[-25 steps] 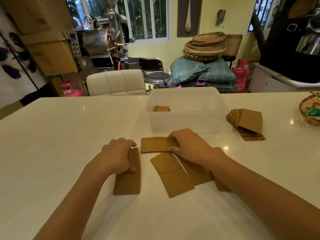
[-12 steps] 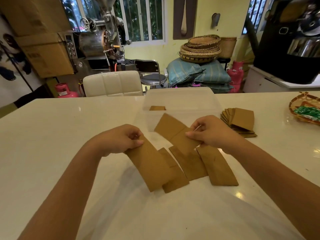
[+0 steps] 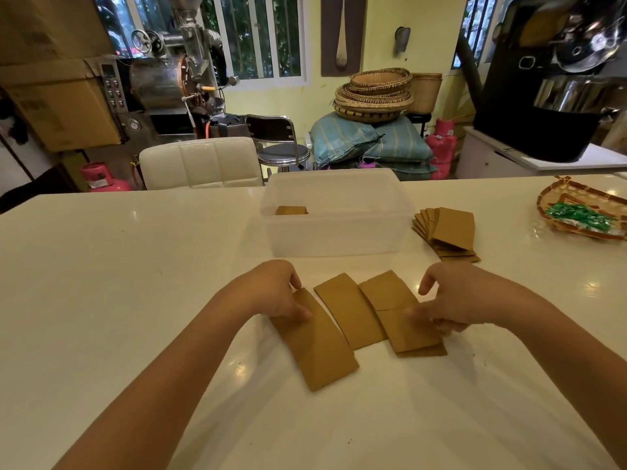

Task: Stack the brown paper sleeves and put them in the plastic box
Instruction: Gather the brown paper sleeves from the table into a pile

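Observation:
Several flat brown paper sleeves lie on the white table in front of me. My left hand (image 3: pixel 276 291) grips the top end of the leftmost sleeve (image 3: pixel 319 347), which slants down to the right. A middle sleeve (image 3: pixel 349 310) lies free beside it. My right hand (image 3: pixel 454 298) pinches the right pair of overlapping sleeves (image 3: pixel 403 320) at their right edge; the fingers are blurred. Behind them stands the clear plastic box (image 3: pixel 336 232), with a brown sleeve (image 3: pixel 291 210) inside at its left.
A fanned pile of more sleeves (image 3: pixel 448 232) lies right of the box. A woven tray with green wrapped items (image 3: pixel 583 212) sits at the table's far right. A white chair (image 3: pixel 200 162) stands behind the table's far edge.
Both hands lifted a sleeve each off the table half a second ago; now the sleeves are back down, laid side by side. My right hand has shifted right onto the overlapping pair.

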